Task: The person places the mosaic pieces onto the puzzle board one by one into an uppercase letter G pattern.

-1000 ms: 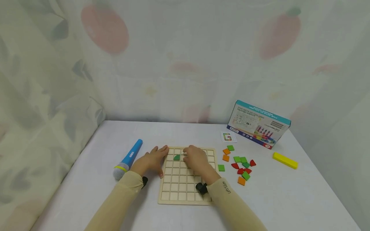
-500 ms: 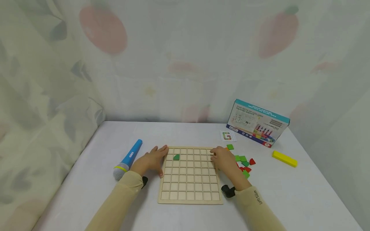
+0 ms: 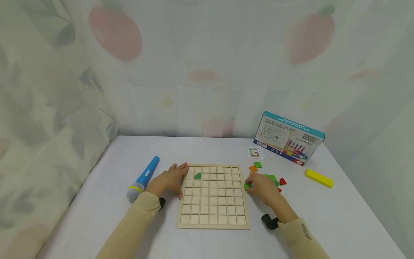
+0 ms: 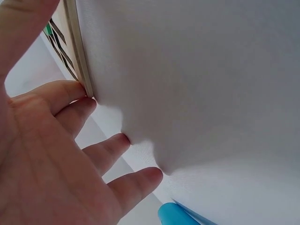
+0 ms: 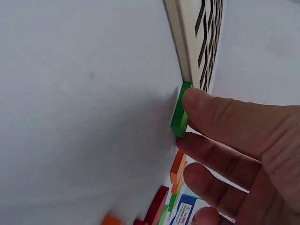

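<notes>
One view alone, right wrist, bares the right hand (image 5: 267, 161) pinching a green tile (image 5: 179, 112); left hand (image 4: 49, 150) lies spread.

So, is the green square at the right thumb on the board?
Off: the green square lies outside the board, beside its right edge.

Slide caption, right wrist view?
Right hand touching a green square tile beside a pale wooden grid board, orange square tile and red curved piece nearby.

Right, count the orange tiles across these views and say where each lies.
3: one orange tile beside the far green square, another partly behind the right hand, a third at the right wrist view's bottom edge. More may be hidden.
</notes>
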A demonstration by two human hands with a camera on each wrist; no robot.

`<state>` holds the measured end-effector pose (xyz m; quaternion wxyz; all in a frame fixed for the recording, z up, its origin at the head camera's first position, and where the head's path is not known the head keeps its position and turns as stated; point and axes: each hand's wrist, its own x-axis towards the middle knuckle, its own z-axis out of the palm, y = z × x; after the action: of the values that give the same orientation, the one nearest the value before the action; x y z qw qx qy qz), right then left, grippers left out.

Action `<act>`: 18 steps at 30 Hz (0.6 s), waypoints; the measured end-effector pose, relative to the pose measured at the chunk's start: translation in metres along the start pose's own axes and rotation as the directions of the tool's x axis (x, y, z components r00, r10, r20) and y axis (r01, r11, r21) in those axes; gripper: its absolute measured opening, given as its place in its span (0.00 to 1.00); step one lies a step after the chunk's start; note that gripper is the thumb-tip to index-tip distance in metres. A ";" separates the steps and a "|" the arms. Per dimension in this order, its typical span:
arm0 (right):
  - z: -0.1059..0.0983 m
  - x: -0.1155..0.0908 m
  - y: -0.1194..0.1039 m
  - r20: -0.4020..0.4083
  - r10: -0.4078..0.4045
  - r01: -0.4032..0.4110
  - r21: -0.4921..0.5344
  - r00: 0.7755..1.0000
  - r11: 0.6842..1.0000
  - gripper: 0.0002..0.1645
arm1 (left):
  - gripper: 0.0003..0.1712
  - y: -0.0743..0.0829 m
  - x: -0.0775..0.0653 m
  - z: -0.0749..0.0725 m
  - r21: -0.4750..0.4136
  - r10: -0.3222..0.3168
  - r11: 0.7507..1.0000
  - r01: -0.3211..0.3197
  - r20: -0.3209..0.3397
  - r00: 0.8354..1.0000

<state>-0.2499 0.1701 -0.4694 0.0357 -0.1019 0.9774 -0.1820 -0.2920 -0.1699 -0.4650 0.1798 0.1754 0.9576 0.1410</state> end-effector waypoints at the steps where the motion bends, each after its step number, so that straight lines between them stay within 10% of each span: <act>1: 0.001 0.000 0.001 0.003 -0.008 0.008 -0.005 1.000 1.000 0.14 | 0.69 0.000 0.000 0.000 -0.001 -0.002 1.000 0.002 0.001 1.000; 18: -0.008 0.010 -0.017 -0.082 -0.059 0.051 -0.093 0.995 0.994 0.15 | 0.69 -0.001 -0.002 0.002 -0.015 0.003 1.000 -0.003 0.005 1.000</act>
<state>-0.2574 0.1551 -0.4555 -0.0154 -0.1226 0.9821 -0.1425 -0.2900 -0.1707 -0.4666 0.1834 0.1758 0.9558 0.1482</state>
